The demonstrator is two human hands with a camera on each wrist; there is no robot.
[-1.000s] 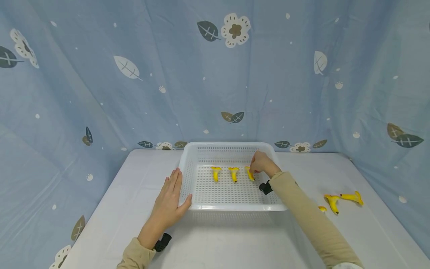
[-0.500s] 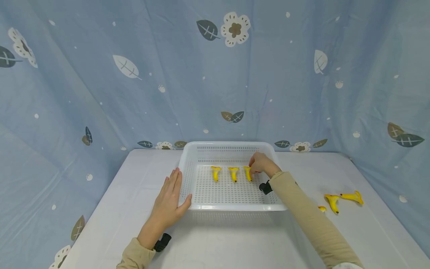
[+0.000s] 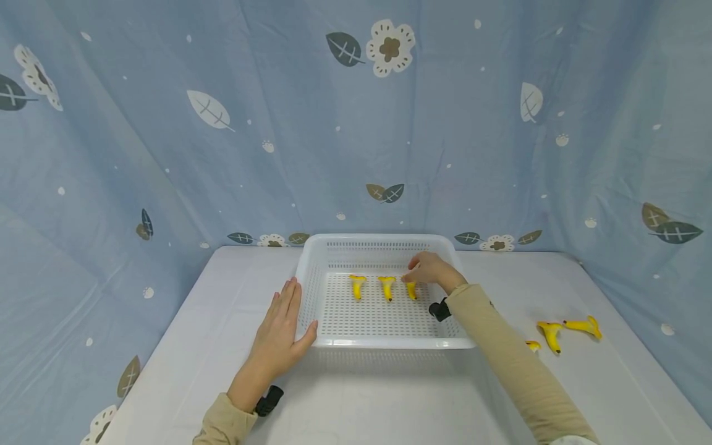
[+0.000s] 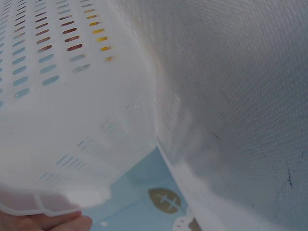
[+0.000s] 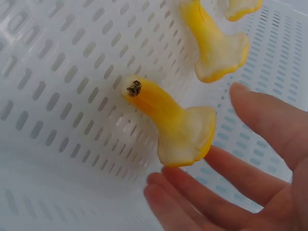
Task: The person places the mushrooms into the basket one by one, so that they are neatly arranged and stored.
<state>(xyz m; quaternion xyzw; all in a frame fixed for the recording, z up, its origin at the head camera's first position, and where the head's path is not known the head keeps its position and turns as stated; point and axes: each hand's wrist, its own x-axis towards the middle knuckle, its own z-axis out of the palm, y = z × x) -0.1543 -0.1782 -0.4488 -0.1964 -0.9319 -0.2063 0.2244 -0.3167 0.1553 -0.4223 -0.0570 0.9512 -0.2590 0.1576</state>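
A white perforated plastic basket [image 3: 389, 343] stands on the table, with three yellow trumpet-shaped mushrooms in a row on its floor. They are a left mushroom [image 3: 357, 288], a middle mushroom [image 3: 387, 290] and a right mushroom [image 3: 411, 292], stems toward the person. Over the right one is my right hand [image 3: 432, 269]; in the right wrist view its thumb and fingers are spread around the flared cap of that mushroom [image 5: 166, 122] without pinching it. My left hand [image 3: 282, 330] rests with straight fingers against the basket's left rim; the left wrist view shows its fingertips [image 4: 72, 223] at the rim.
More yellow mushrooms lie on the white table to the right of the basket: one mushroom [image 3: 550, 337], another mushroom [image 3: 583, 326] and a third mushroom [image 3: 533, 345] partly behind the right sleeve [image 3: 517, 364]. A blue patterned curtain [image 3: 356, 136] hangs behind the table.
My right hand pinched the tilted right mushroom at first. That mushroom has since shifted left and straightened, and the fingers have come apart from it. The left hand has stayed put.
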